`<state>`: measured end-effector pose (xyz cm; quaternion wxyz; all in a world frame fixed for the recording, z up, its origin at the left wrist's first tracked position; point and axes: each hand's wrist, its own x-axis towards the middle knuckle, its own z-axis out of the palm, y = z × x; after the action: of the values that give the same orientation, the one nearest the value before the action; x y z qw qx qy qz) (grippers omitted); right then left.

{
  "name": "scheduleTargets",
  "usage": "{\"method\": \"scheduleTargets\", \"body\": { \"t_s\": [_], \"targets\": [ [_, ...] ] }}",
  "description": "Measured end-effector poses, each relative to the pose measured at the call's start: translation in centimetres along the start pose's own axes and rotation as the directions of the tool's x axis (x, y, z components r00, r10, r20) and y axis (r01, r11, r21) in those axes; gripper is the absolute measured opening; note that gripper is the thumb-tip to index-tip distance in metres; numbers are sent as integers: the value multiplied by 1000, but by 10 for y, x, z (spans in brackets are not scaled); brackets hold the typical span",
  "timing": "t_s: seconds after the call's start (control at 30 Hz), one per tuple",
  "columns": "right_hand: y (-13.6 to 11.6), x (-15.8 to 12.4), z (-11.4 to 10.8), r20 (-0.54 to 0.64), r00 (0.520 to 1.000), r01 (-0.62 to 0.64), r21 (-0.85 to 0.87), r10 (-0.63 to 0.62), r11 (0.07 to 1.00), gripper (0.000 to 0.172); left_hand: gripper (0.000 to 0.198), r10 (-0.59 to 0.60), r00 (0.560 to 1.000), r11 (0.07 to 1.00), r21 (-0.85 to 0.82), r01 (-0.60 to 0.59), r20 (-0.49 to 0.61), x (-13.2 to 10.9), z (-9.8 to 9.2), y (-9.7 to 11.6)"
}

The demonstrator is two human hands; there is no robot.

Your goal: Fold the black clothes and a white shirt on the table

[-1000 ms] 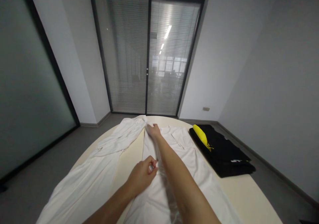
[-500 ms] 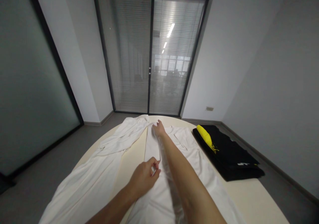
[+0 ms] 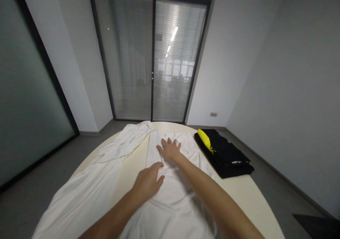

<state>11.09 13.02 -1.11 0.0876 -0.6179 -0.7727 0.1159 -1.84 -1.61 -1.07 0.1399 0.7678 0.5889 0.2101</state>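
Note:
A white garment (image 3: 172, 193), wrinkled and with one long edge folded over, lies along the middle of the table. My right hand (image 3: 170, 149) is spread flat on its far part, fingers apart. Nearer to me, my left hand (image 3: 148, 180) is at the garment's left side, thumb and forefinger apart with nothing seen between them. Its other fingers are mostly hidden. To the left lies a second white garment (image 3: 87, 185) with a long sleeve reaching toward the far edge.
Folded black clothes (image 3: 225, 154) with a bright yellow patch (image 3: 204, 138) are stacked on the right of the round cream table (image 3: 241, 193). Beyond the table stands a glass door (image 3: 151, 61) with blinds. A dark object (image 3: 316, 224) shows at lower right.
My right hand has come back from the garment's far edge and spread out flat. The left hand's fingers have opened from a pinch. The view has turned slightly right.

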Motion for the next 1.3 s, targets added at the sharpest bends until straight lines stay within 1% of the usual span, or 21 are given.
{"method": "scheduleTargets", "body": {
  "t_s": [0.07, 0.13, 0.23, 0.37, 0.47, 0.57, 0.63, 0.73, 0.83, 0.9, 0.97, 1.03, 1.1, 1.13, 1.17, 1.23, 1.27, 1.3],
  "targets": [
    [6, -4, 3, 92, 996, -7, 24, 4, 1000, 75, 42, 22, 999, 998, 53, -23, 27, 1, 0, 1],
    [11, -2, 6, 126, 992, -20, 34, 15, 999, 76, 44, 36, 999, 995, 89, -40, 41, 3, 0, 1],
    [15, 9, 10, 114, 993, -46, 23, 43, 999, 78, 46, 47, 999, 992, 119, -50, 24, 10, -1, -3],
    [16, 28, 14, 87, 993, -84, 17, 82, 996, 80, 50, 36, 999, 991, 130, -34, -14, 19, -2, -13],
    [17, 41, 13, 57, 993, -109, 13, 108, 994, 80, 52, 23, 999, 992, 127, -19, -31, 20, -6, -17],
    [20, 51, 8, 49, 993, -112, 13, 111, 994, 79, 52, -55, 998, 991, 122, 59, -38, 16, -13, -18],
    [22, 54, 4, 35, 996, -85, 37, 84, 996, 78, 51, -128, 991, 983, 128, 131, -27, 11, -18, -16],
    [23, 50, -3, -8, 1000, -27, 80, 27, 996, 73, 46, -198, 980, 968, 159, 196, -6, 5, -29, -12],
    [19, 30, -12, -62, 998, 22, 64, -18, 998, 62, 41, -260, 965, 947, 207, 246, 44, 1, -40, -10],
    [15, 6, -17, -91, 993, 72, 17, -70, 997, 57, 39, -302, 949, 927, 258, 271, 87, -1, -47, -11],
    [11, -26, -21, -69, 990, 122, -19, -123, 992, 58, 37, -323, 938, 912, 307, 273, 125, -3, -52, -16],
    [9, -60, -22, 10, 989, 146, -20, -146, 989, 65, 38, -334, 928, 915, 296, 276, 166, -4, -56, -23],
    [10, -91, -20, 136, 983, 127, 3, -127, 992, 77, 41, -305, 929, 946, 183, 269, 212, -6, -61, -30],
    [11, -103, -18, 178, 976, 128, 6, -127, 992, 83, 45, -261, 936, 965, 94, 246, 234, -7, -63, -33],
    [13, -114, -16, 187, 973, 137, 7, -136, 990, 85, 53, -200, 945, 978, -3, 207, 259, -9, -66, -36],
    [17, -128, -11, 149, 974, 173, 17, -173, 985, 85, 72, -68, 942, 968, -208, 142, 329, -11, -69, -39],
    [19, -131, -9, 112, 974, 194, 26, -195, 981, 82, 82, -18, 926, 941, -306, 143, 377, -11, -70, -39],
    [21, -133, -8, 75, 974, 213, 38, -216, 976, 79, 89, 17, 902, 904, -393, 170, 431, -12, -69, -39]
  ]
}}
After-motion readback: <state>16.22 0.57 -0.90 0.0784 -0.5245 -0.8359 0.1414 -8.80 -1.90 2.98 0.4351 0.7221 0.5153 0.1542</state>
